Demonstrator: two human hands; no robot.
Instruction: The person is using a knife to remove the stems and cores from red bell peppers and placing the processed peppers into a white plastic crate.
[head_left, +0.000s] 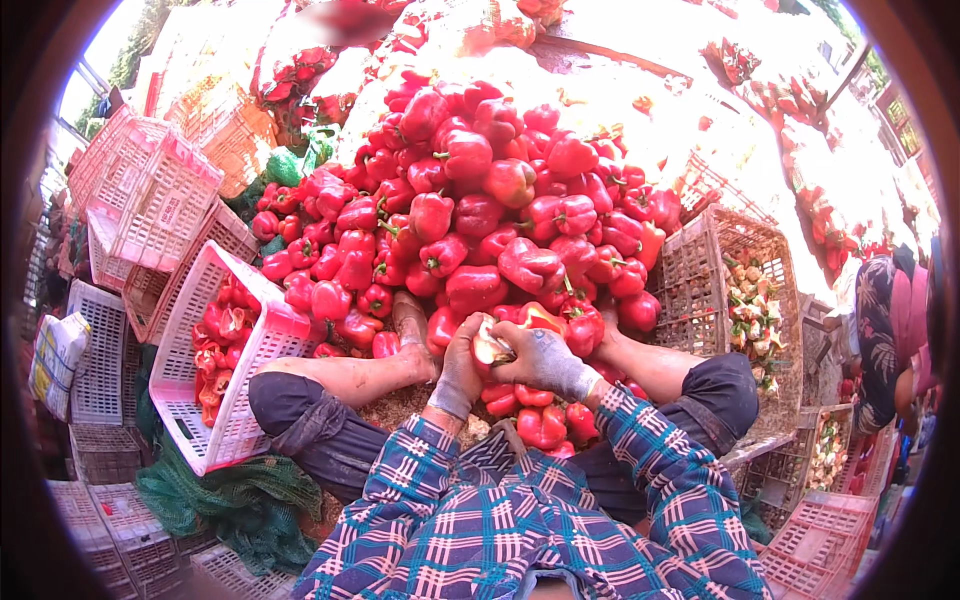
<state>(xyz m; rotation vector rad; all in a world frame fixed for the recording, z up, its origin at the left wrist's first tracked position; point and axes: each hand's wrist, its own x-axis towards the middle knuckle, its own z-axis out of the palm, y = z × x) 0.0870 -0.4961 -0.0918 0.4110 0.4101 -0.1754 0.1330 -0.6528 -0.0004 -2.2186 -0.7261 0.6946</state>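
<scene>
A cut red pepper (pixel 492 348) is gripped between both gloved hands, the left hand (pixel 461 368) curled round its near side and the right hand (pixel 541 357) clamped over the top. A huge pile of red peppers (pixel 480 200) is heaped just beyond them, and a pink crate (pixel 190 370) is tipped well off to the left.
</scene>
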